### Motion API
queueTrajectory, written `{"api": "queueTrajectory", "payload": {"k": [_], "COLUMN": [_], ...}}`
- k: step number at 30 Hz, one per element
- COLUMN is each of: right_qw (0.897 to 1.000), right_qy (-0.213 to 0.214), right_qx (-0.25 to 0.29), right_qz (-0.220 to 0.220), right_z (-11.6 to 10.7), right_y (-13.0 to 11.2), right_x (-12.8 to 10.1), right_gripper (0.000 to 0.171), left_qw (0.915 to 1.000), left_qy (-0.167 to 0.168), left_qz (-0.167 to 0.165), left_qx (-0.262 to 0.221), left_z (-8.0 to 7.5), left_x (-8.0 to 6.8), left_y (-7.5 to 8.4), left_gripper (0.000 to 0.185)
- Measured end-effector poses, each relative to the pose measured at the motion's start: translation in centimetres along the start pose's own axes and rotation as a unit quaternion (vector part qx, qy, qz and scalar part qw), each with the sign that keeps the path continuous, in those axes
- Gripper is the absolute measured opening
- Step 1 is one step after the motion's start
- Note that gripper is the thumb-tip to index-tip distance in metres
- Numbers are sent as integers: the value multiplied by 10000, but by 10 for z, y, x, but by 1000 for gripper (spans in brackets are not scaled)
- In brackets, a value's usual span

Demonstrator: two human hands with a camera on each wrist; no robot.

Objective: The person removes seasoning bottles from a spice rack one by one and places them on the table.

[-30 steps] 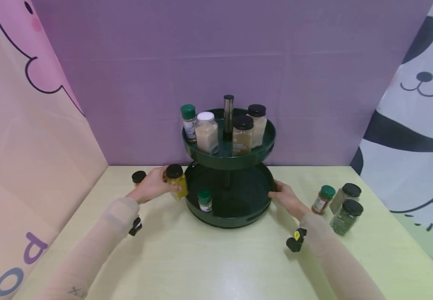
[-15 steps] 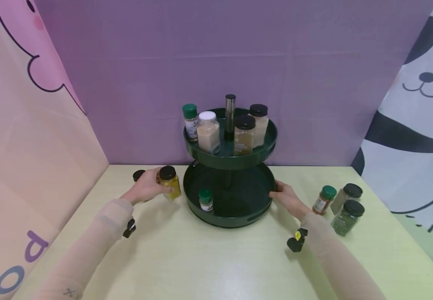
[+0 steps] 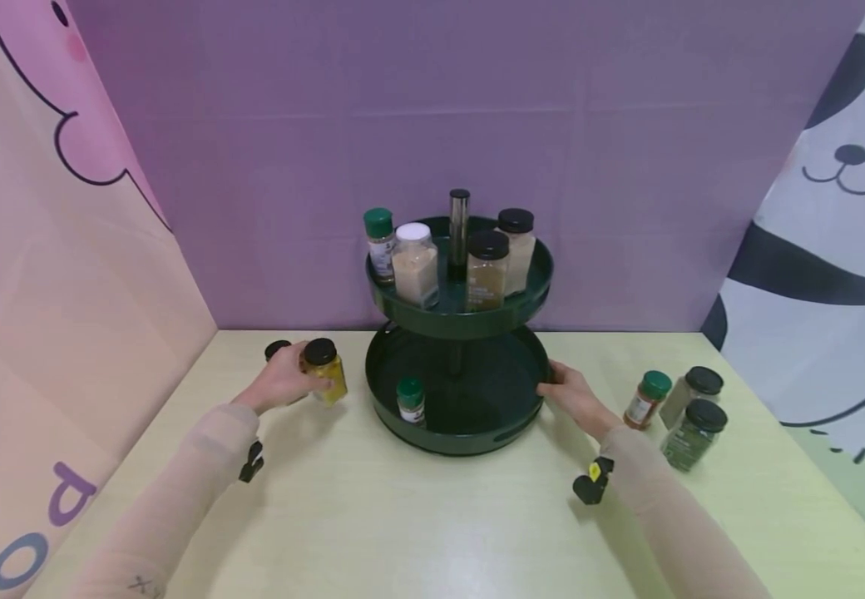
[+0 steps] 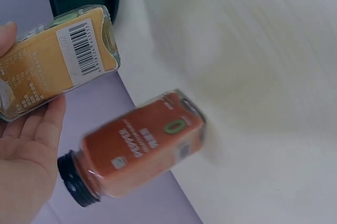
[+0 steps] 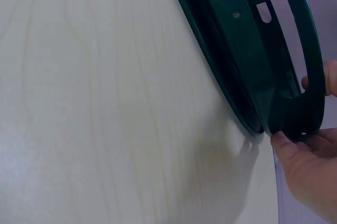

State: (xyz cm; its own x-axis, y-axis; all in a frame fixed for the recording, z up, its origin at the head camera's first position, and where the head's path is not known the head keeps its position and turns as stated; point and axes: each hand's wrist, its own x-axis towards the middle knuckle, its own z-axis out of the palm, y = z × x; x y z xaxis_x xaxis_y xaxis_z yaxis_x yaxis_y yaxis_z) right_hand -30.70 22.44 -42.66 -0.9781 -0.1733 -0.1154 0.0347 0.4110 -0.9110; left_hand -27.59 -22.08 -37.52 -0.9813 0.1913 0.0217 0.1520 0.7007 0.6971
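My left hand (image 3: pixel 283 380) grips a yellow spice jar (image 3: pixel 333 378) with a black lid, held just left of the dark green two-tier turntable (image 3: pixel 458 443). In the left wrist view this spice jar (image 4: pixel 58 61) shows a barcode label. A red-orange pepper jar (image 4: pixel 142 142) with a black lid stands on the table beside that hand, mostly hidden behind it in the head view. At the lower tier's right rim, my right hand (image 3: pixel 570 398) holds the edge, with the thumb and fingers around its wall (image 5: pixel 297 113).
One small green-lidded jar (image 3: pixel 411 402) stands on the lower tier. Several spice jars, including a white-lidded one (image 3: pixel 415 266), fill part of the upper tier (image 3: pixel 462 320). To the right on the table are a green-lidded jar (image 3: pixel 646 399) and two black-lidded jars (image 3: pixel 690 441).
My left hand has moved left with the yellow spice jar, away from the turntable's rim and toward the pepper jar. My right hand stays at the lower tier's rim.
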Motion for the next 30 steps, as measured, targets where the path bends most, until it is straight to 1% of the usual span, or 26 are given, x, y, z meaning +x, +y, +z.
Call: {"api": "queueTrajectory", "payload": {"k": [7, 13, 20, 30], "right_qw": [10000, 10000, 10000, 9999], "right_qy": [7, -17, -19, -14], "right_qx": [-1, 23, 70, 65], "right_qz": [-75, -54, -46, -110], "right_z": [0, 0, 1, 0], "right_y": [0, -1, -1, -1], "right_x": [0, -2, -3, -3], "right_gripper": [62, 62, 62, 62], "left_qw": [10000, 9998, 9996, 9994], "left_qy": [83, 155, 190, 132], "left_qz": [-17, -79, -151, -192], "left_qx": [-49, -96, -148, -258], "left_z": [0, -1, 0, 3], "left_x": [-1, -2, -3, -4], "left_y": [-14, -25, -30, -33], "left_gripper": [57, 52, 49, 54]}}
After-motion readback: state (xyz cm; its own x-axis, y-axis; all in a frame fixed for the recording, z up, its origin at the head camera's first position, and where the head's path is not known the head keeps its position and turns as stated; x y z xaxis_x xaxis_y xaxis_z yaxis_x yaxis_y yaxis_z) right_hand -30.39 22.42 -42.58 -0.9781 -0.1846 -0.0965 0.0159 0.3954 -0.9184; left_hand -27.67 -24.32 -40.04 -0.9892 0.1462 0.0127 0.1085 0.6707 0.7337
